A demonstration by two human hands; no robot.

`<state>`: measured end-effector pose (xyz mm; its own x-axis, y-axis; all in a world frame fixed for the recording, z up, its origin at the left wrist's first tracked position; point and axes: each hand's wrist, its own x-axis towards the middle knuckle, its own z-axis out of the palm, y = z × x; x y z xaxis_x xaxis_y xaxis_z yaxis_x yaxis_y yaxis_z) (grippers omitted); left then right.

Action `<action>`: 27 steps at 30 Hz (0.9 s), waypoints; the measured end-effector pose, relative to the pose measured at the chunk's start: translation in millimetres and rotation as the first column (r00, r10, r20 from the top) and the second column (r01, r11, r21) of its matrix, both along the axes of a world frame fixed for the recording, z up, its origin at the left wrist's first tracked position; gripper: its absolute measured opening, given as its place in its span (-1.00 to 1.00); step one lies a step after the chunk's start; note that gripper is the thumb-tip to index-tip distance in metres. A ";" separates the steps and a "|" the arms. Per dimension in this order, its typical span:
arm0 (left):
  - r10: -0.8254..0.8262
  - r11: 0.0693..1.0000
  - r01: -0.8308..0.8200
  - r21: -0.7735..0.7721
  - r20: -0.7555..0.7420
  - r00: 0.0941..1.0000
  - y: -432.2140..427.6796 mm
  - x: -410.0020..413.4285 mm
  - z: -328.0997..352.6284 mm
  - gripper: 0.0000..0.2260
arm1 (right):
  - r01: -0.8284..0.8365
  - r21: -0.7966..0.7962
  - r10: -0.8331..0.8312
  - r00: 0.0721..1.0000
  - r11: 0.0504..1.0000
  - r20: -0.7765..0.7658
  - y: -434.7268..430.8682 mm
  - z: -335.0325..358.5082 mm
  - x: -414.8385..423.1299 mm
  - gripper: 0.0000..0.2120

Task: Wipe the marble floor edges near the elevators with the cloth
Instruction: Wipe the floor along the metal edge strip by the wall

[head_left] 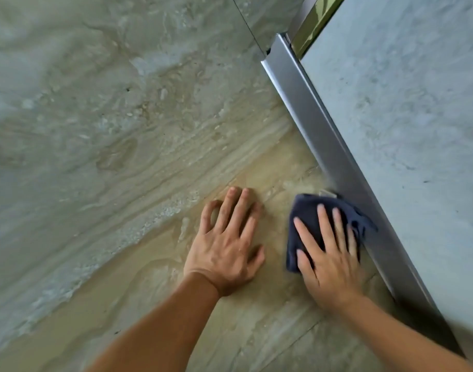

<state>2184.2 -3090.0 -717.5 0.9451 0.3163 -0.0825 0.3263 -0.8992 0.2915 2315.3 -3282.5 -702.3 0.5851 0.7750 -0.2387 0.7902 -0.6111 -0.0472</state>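
The right hand lies flat, fingers spread, pressing the cloth on the floor against the metal trim. The left hand is splayed bare beside it. The cloth looks soft and light, best held under the palm.

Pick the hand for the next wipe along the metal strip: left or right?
Right. The right hand is pressed flat on the cloth, which touches the metal strip. The left hand is bare, flat on the floor, farther away.

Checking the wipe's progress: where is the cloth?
Head view, lower right: the dark blue cloth lies flat under the right hand, against the metal strip.
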 end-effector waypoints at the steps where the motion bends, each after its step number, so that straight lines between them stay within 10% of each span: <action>1: 0.001 1.000 -0.001 0.008 0.008 1.000 2.2 0.2 -1.5 -0.35 | -0.038 0.039 0.037 0.999 0.999 0.025 43.0 -0.7 21.0 -0.47; 8: -0.009 0.998 0.011 0.059 -0.040 0.999 1.4 0.0 2.2 -0.39 | -0.017 -0.033 0.013 0.995 0.999 -0.102 257.8 -6.2 90.2 -0.44; 16: 0.020 0.999 -0.021 0.042 0.042 0.999 0.0 -1.7 3.7 -0.52 | 0.156 -0.051 -0.156 0.988 0.986 0.001 -30.2 -2.6 -8.0 -0.47; 21: 0.028 0.998 -0.028 0.058 0.013 1.000 -1.9 0.3 4.7 -0.48 | 0.594 -0.184 -0.606 0.795 0.784 -0.017 -136.6 2.0 -94.1 -0.42; 25: 0.031 0.996 -0.031 0.083 -0.005 0.999 -5.4 1.5 2.0 -0.46 | 0.882 -0.135 -0.893 0.448 0.451 -0.055 -65.8 -5.1 -83.3 -0.39; 27: 0.035 0.995 -0.034 0.089 -0.014 0.999 -6.4 -0.3 1.4 -0.45 | 0.845 -0.110 -0.852 0.523 0.523 -0.031 -32.6 -5.1 -74.9 -0.42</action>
<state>2183.8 -3096.4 -716.1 0.9324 0.3552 -0.0673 0.3613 -0.9094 0.2058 2240.4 -3315.1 -707.4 0.9347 -0.1009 -0.3409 -0.1089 -0.9940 -0.0045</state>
